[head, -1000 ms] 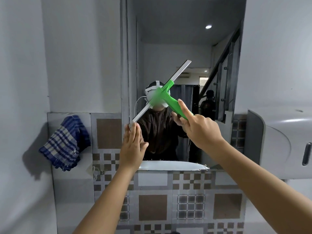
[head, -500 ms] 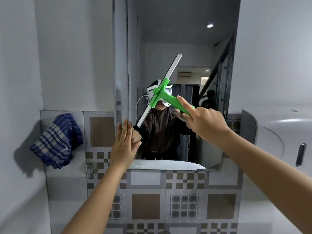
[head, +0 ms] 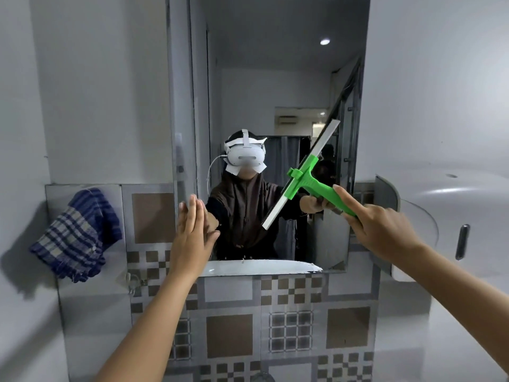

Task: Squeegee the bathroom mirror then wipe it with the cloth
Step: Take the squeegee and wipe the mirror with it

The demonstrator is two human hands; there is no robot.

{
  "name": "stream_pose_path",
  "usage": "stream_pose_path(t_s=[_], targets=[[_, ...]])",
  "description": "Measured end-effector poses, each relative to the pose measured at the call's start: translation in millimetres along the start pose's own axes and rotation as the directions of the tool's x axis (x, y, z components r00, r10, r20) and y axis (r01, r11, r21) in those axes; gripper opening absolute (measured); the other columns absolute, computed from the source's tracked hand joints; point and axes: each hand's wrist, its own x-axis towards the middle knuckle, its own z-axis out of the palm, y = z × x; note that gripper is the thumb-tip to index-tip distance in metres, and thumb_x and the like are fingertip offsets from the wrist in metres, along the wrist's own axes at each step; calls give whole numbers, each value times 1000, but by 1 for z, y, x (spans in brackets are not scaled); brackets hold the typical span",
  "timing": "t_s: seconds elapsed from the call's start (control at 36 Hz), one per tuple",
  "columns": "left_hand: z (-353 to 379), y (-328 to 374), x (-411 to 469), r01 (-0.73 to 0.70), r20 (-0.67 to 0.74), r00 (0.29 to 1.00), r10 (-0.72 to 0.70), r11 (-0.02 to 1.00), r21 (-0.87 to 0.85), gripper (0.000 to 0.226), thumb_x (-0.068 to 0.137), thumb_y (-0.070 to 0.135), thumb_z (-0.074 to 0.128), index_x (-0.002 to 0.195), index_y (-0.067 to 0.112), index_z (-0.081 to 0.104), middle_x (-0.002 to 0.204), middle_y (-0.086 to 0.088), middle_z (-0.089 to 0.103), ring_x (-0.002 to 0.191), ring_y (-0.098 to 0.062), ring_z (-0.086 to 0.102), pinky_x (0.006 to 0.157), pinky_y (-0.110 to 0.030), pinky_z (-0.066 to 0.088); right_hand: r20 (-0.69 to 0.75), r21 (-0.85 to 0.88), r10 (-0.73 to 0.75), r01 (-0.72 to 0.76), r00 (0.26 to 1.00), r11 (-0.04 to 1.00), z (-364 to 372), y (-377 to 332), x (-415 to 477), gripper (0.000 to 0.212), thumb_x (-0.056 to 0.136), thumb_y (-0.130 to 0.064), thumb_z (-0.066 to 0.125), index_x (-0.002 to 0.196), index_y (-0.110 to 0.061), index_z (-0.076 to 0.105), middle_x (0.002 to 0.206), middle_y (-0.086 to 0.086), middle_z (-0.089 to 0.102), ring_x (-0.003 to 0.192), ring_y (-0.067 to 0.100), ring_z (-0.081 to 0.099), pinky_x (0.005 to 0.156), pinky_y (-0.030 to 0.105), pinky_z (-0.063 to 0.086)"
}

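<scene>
The bathroom mirror (head: 275, 86) hangs on the wall straight ahead, reflecting a person. My right hand (head: 381, 230) grips the green handle of a squeegee (head: 308, 179), index finger stretched along it. Its white blade stands steeply tilted against the right part of the glass. My left hand (head: 191, 238) is flat, fingers together, at the mirror's lower left edge and holds nothing. A blue checked cloth (head: 75, 235) hangs on the tiled wall to the left.
A white dispenser (head: 446, 221) juts from the wall at the right, close to my right forearm. Patterned grey and brown tiles (head: 228, 334) cover the wall below the mirror. A small hook (head: 132, 282) sits below the cloth.
My right hand has carried the squeegee from the mirror's middle to its right side, the blade turning steeper. The left hand has stayed at the lower left edge.
</scene>
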Motion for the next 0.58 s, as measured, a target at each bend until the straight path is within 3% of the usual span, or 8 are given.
stream_pose_path(t_s=[0.08,0.19,0.25,0.36,0.44,0.58], targets=[[0,1,-2,-6,-14,1000,6,1000,-9,92,86,30,61,145,14,-8,156,2,-10,142,-22,-8,100,-35,40,-14,54,45,-44,999,998,10,-2,-17,72,90,-26,51,145,-35,6,53,5,50,33,22,41,34,27,36],[6,0,-7,23,-47,999,-24,999,-35,87,86,26,63,146,9,3,156,-5,-2,143,-27,0,112,-47,27,-9,157,170,-167,985,973,27,-24,-37,73,91,-27,49,144,-38,0,49,3,48,34,22,44,33,33,43],[10,0,-11,41,-54,998,-44,997,-69,87,87,25,63,145,10,0,155,-6,-2,143,-28,2,111,-51,29,20,191,245,-245,969,951,33,-40,-44,72,93,-26,49,143,-39,-2,51,4,50,37,24,47,36,37,47],[15,-2,-22,43,-44,998,-47,996,-83,88,86,27,63,144,9,0,155,-8,-2,142,-30,5,108,-53,34,92,303,363,-373,927,877,38,-74,-54,66,96,-29,42,146,-32,-1,62,4,57,45,18,52,40,31,43],[17,-4,-31,26,-45,999,-30,996,-86,91,84,26,66,145,7,1,155,-10,0,142,-27,3,109,-52,31,147,412,467,-483,872,772,40,-101,-55,64,97,-32,38,145,-37,-3,68,7,57,55,21,55,49,36,49],[17,-9,-42,12,-23,1000,-14,995,-101,97,84,28,66,146,14,-7,156,-11,0,143,-27,3,106,-51,37,234,614,629,-615,741,495,48,-158,-45,60,97,-38,34,143,-44,-3,74,13,57,59,23,54,58,43,54]])
